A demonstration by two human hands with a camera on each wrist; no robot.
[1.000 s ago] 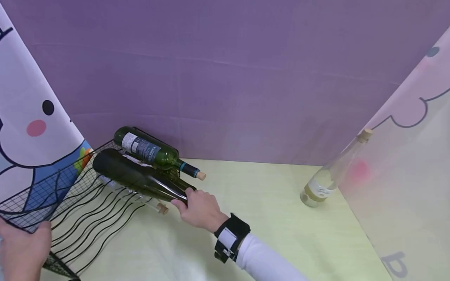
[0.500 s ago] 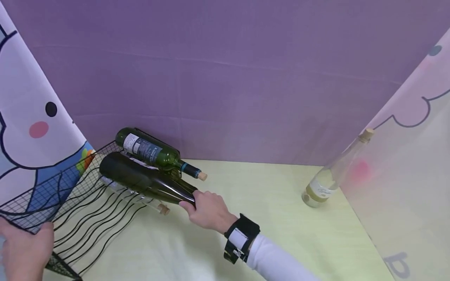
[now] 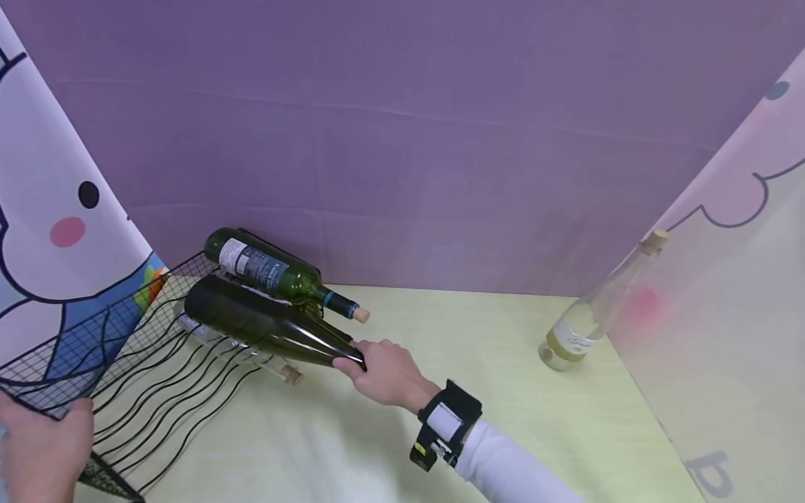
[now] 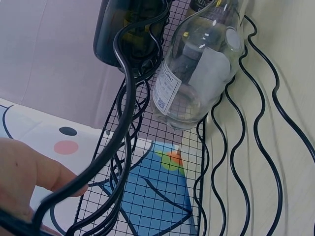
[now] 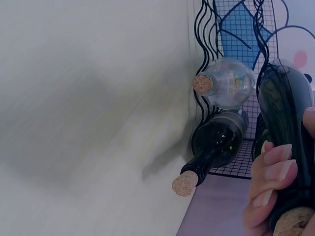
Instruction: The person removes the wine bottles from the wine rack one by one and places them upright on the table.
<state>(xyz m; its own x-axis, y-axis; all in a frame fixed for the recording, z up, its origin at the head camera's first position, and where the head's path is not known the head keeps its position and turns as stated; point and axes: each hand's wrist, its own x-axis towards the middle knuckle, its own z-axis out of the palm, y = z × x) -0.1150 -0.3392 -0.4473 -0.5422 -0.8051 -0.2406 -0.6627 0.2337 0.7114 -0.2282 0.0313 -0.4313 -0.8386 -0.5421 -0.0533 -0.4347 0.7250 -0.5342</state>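
My right hand [image 3: 390, 374] grips the neck of a dark green wine bottle [image 3: 251, 314], which lies tilted over the upper tier of a black wire wine rack [image 3: 144, 412]. In the right wrist view, the fingers [image 5: 278, 172] curl round this neck close to its cork [image 5: 294, 223]. With my left hand [image 3: 47, 443] I hold the near end of the rack. A labelled green bottle [image 3: 254, 264] lies on the upper tier at the back. Lower in the rack are a clear corked bottle [image 4: 192, 78] and a dark corked bottle [image 5: 216, 142].
A clear corked bottle [image 3: 575, 335] with a white and gold label stands upright on the pale table [image 3: 465, 349] at the right. A purple backdrop [image 3: 440, 175] rises behind the table. Printed cloths [image 3: 69, 272] flank both sides.
My right hand has moved to the right, drawing the dark green bottle a little along with it. The left hand stays on the rack, and the other bottles keep their places.
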